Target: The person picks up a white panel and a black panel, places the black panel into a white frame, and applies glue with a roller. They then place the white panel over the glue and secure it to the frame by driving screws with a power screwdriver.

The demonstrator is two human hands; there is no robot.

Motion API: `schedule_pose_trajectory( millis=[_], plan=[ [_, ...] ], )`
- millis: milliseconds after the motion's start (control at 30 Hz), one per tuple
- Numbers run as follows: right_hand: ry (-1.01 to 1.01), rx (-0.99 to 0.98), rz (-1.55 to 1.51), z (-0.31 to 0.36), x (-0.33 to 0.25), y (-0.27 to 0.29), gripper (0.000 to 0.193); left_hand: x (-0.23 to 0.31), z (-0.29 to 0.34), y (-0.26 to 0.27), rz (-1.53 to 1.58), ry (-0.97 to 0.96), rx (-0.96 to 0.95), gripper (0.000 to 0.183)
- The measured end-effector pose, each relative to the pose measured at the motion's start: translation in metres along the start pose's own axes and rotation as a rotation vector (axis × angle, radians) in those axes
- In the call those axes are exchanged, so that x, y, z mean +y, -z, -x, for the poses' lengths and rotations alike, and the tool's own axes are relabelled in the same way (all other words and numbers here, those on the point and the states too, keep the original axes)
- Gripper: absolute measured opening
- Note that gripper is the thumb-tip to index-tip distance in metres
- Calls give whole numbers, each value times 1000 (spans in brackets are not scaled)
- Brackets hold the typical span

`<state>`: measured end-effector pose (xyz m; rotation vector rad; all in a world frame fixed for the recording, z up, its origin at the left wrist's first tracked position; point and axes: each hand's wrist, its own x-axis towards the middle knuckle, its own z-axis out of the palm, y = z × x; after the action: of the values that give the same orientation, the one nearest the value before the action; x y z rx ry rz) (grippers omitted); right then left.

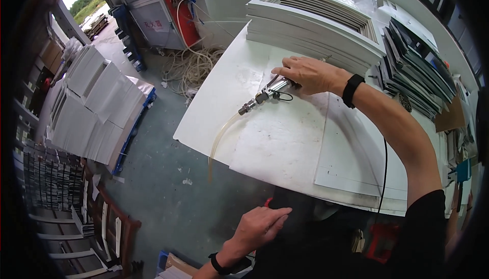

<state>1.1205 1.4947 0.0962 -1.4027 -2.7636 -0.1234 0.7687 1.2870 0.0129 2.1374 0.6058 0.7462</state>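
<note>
Tool point(270, 91) was over the table point(204, 121), left of its middle and near to the frames point(313, 37), fitting end toward the lower left. We could not tell whether its body touched the surface.

Right hand point(308, 76): fingers wrapped round the tool's far end from above, thumb side toward the fitting. We judged that this hold steadied the metal body while keeping the fingers off the fitting — the underside of the grip was hidden. A thin tip showed beyond the knuckles, beside the frames.

Hose point(220, 134) curved from the fitting over the table edge; we read the bend as slack, so that it would not tug on the grip.

Left hand point(260, 227) was below the table edge, well apart from the tool, fingers loosely bent and pointing right. We saw nothing in it, but its palm was hidden, so we could not tell whether it held anything.

Frames were piled at the far side, faces up, probably to keep them level and leave working room nearer us. Dark panels point(415, 70) leaned in a slanting heap to their right. A pale sheet point(364, 159) lay flat on the table — perhaps as a cover against scratches — with a black cable point(385, 172) across it.
</note>
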Motion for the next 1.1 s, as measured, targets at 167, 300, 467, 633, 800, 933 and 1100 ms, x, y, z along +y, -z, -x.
schedule_pose_trajectory(
  millis=[167, 300, 467, 633, 800, 933, 1100],
  plan=[
    [-119, 205, -141, -22, -42, -7, 35, 4, 13, -6, -3, 7, 14, 22],
    [-159, 484, -499, -32, -92, 27, 30, 20, -5, -3, -40, -71, -35, 20],
    [-172, 905, -680, -18, -108, 100, 29, 56, -36, 22, -22, -184, -68, 24],
    [-378, 987, -831, 111, -85, 158, 26, 97, -81, 65, 194, -224, -526, 45],
    [-552, 1175, -755, 261, -77, 170, 19, 182, -149, 39, 186, -93, -419, 16],
    [-769, 1379, -780, 362, -72, 161, 17, 199, -218, 21, 121, 49, -560, 19],
    [-903, 1461, -623, 442, -69, 138, 10, 209, -282, 21, -26, 207, -616, 25]
  ],
)
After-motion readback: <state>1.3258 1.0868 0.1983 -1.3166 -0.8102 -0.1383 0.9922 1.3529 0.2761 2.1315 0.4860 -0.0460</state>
